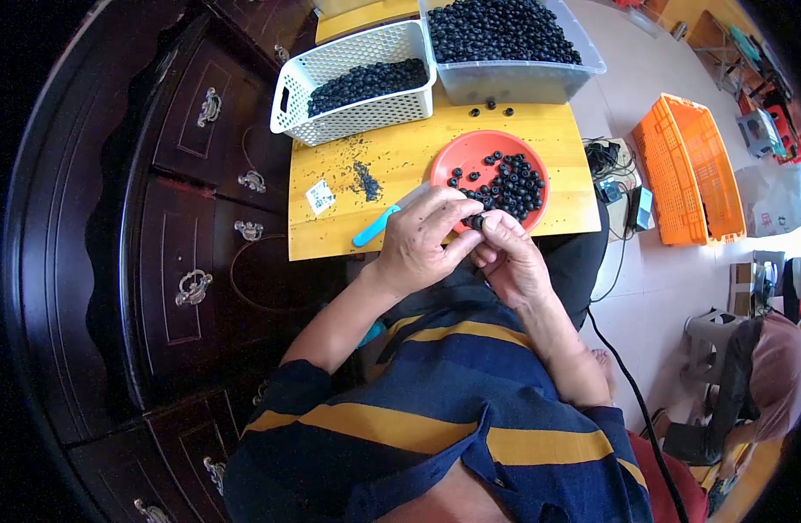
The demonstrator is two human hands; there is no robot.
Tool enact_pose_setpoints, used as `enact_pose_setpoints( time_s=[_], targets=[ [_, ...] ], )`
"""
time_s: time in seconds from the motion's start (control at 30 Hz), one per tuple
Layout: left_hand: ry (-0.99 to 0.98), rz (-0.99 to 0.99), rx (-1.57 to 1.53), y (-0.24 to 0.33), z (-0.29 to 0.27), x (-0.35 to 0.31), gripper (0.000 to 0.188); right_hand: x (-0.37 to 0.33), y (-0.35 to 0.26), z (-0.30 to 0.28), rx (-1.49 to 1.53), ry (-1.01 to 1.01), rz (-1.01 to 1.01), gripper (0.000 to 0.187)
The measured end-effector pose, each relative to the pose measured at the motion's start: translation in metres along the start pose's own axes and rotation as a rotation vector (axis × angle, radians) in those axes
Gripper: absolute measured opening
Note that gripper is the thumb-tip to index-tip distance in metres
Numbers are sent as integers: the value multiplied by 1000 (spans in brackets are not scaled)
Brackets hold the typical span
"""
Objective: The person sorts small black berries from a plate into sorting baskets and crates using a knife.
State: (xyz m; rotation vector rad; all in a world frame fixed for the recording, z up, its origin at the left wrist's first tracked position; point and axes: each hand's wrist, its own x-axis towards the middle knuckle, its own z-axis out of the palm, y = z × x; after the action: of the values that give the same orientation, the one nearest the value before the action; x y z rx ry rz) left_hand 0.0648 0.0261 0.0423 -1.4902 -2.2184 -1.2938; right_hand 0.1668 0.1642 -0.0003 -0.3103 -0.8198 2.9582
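Note:
My left hand [425,235] and my right hand [515,261] meet over the near edge of a red round plate [446,159]. Between their fingertips they pinch a small black round part [476,222], seemingly ring-shaped. More of these black parts [515,185] are heaped in the plate, mostly toward its right side. Beside my left hand, on the yellow table, lies a knife with a blue handle [376,227]; its pale blade runs up toward the plate, partly hidden by the hand.
Behind the plate stand a white perforated basket [357,122] and a clear plastic bin [513,83], both holding black parts. Black scraps [365,180] litter the yellow table [331,235]. Dark wooden drawers [191,253] rise at left. An orange crate [692,174] and another person [770,375] are at right.

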Motion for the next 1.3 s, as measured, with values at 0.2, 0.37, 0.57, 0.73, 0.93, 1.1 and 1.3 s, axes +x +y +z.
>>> enact_pose_setpoints(
  time_s=[0.2, 0.37, 0.57, 0.73, 0.93, 1.1, 1.3],
  targets=[
    [-40, -31, -9, -1, 1, 1, 25, 1, 3, -3, 58, 0, 29, 12],
    [-60, -25, -29, -1, 1, 2, 21, 2, 4, -6, 66, 0, 62, 12],
    [-58, -41, -36, -3, 0, 0, 19, 1, 4, 0, 123, 63, 94, 13],
    [-63, -90, -40, -3, 3, 2, 17, 3, 2, -1, 63, 95, 64, 13],
    [-71, -113, -30, -7, 2, -4, 16, 6, 7, -6, -7, 58, 52, 13],
    [-69, -130, 15, -7, 4, -4, 18, 9, 5, -7, -46, 56, 52, 12],
    [-116, -113, 119, -5, 6, -3, 19, 12, 5, -18, -156, 71, 46, 10]
  ],
)
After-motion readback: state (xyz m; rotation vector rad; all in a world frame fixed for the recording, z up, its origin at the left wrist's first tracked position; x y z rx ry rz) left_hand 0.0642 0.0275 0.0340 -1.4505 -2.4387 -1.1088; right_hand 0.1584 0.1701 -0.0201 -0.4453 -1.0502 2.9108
